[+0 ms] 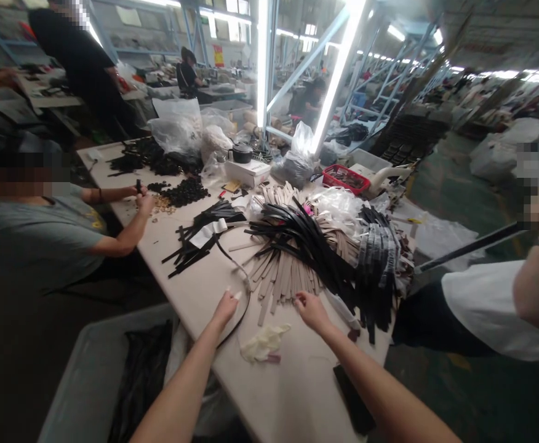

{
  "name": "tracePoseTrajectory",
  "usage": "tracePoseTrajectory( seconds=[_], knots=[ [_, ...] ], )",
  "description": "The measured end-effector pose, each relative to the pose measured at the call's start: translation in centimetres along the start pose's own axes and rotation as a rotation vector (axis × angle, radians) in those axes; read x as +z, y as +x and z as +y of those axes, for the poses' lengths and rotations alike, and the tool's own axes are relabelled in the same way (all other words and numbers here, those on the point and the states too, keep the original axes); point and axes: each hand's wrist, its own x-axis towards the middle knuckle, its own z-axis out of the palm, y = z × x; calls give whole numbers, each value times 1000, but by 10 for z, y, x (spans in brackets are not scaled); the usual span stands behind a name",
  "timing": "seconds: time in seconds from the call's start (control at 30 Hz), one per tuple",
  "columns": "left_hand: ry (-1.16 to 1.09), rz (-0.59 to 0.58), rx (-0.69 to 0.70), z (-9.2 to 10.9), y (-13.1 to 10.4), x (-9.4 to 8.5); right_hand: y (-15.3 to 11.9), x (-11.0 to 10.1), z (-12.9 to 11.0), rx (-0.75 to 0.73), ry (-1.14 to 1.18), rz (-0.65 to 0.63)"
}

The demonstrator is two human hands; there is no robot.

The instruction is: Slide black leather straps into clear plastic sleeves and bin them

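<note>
My left hand (226,309) is closed above the table, with a small pale tip showing at its fingers; what it holds is too small to name. A thin dark strap (247,289) curves beside it. My right hand (312,312) has its fingers curled together at the lower ends of the beige strips (285,280); anything between the fingertips is hidden. Black strips (315,246) lie across the beige ones. Between my forearms, a crumpled pale glove (264,343) rests on the table.
White paper (208,232) lies on black strips at the left. Behind are a red basket (346,178) and a white box (247,172). A person sits at the left; another stands at the right. A grey bin (89,369) is below left.
</note>
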Motion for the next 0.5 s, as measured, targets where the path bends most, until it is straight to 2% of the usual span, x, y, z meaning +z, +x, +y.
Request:
tracePoseTrajectory(
  seconds=[0.07,0.17,0.23,0.3,0.33,0.4,0.5],
  knots=[
    [48,72,-15,-33,-26,-9,57,-7,-2,2,-61,22],
    [114,214,-29,-92,-91,-28,128,-1,1,-1,-130,49],
    [136,300,-67,-130,-134,-39,160,11,7,7,-183,62],
    [164,346,-97,-161,-165,-49,179,25,14,19,-237,67],
    [186,361,-102,-172,-173,-53,185,31,18,26,-259,67],
    [239,389,-90,-187,-174,-62,192,40,26,19,-317,73],
    [322,419,-79,-195,-147,-74,195,46,35,-73,-452,107]
  ],
)
